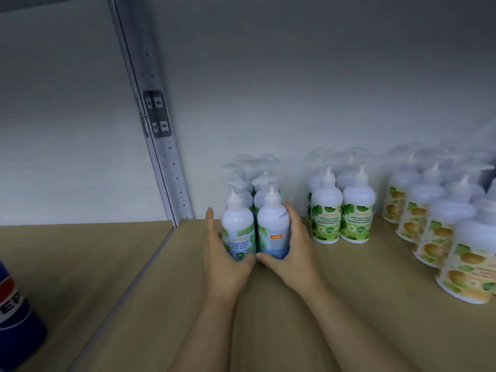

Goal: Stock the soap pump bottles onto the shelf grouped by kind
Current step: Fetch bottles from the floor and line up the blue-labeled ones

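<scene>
Two cool-mint bottles [255, 226] are stood upright on the shelf [335, 304], touching, and are clasped between the left hand [222, 253] and right hand [292, 242], fingers curled round them. Green-label bottles [342, 214] are grouped at 3 o'clock, yellow-label bottles [440, 224] further out

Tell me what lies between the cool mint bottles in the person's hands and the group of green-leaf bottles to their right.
Head view: only the right hand, gripping the right cool mint bottle, and bare brown shelf before the green-leaf bottles. No other bottle stands there.
</scene>
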